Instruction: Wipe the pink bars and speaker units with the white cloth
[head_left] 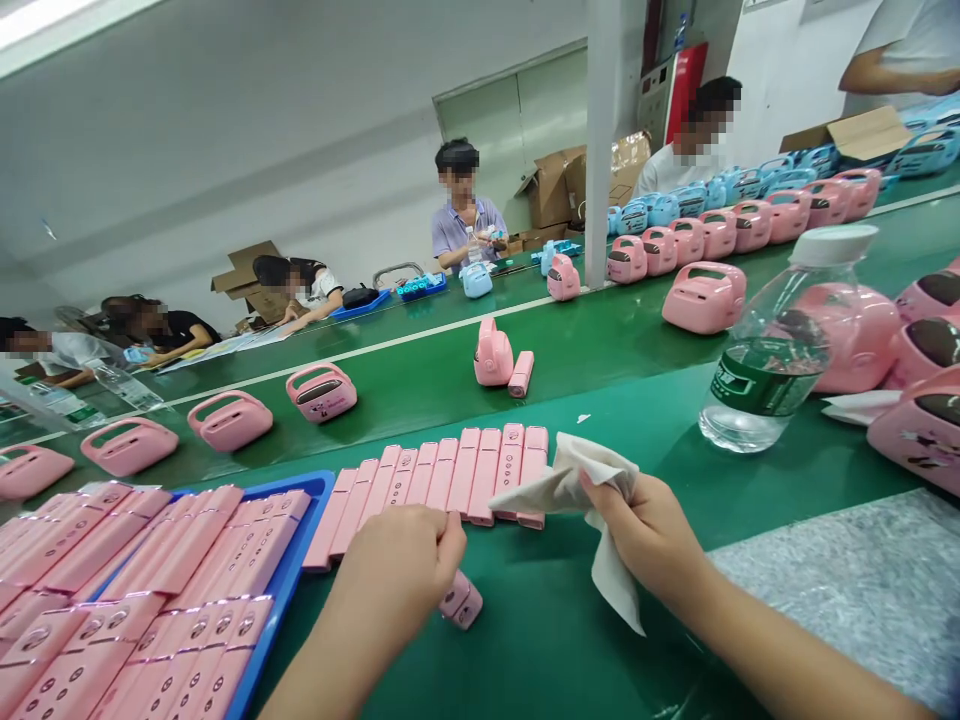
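My left hand [401, 565] is closed around a pink bar-shaped part [462, 600], whose end sticks out below my fingers over the green bench. My right hand [649, 535] grips a crumpled off-white cloth [581, 490] beside it. Just behind both hands, a row of several pink bars [435, 478] lies side by side on the bench. At the left, a blue tray [300, 545] holds many more pink bars.
A clear water bottle [776, 350] stands at the right, next to pink handled devices [926, 425]. More pink devices [321, 390] ride the green conveyor [420, 385]. A grey foam mat [862, 580] lies at the right. Several people sit across the line.
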